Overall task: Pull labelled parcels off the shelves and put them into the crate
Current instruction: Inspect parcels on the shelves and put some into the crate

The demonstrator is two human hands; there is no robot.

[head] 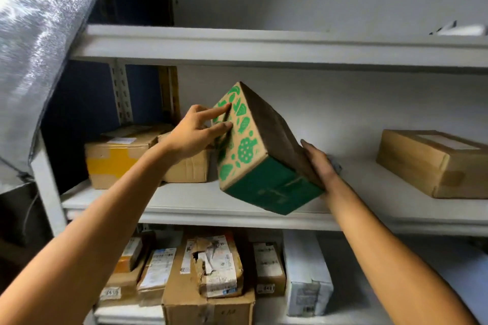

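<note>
Tilting off the middle shelf board [184, 206], the brown cardboard box printed with green fruit shapes and a solid green end panel [253, 150] sits cornerwise between your two hands, its green end hanging past the shelf lip.

Left hand [196, 130]: fingers straight, tips pressed flat on the printed face; no wrap. Right hand [320, 163]: palm and straight fingers laid along the dark far side and under its lower edge, supporting, not clenched. Neither hand has a true grasp; the box is held by squeeze alone.

Risks, judged:
- Slip. Flat-finger pressure on smooth card could let the box rotate out and drop on the parcels below. Curl your fingers round an edge.
- Contents may shift at this tilt; weight unknown.
- Label check. No shipping label shows on the visible faces, so you may be pulling a wrong parcel.
- Your left forearm passes near the plain brown carton with yellow tape [116, 155]; a swing could nudge it.

Containers: crate not in view. Lower shelf holds a row of labelled cardboard parcels [219, 269] and a white box [306, 272], packed touching. A flat brown carton [433, 163] lies well apart at right. All closed; contents unseen.
</note>
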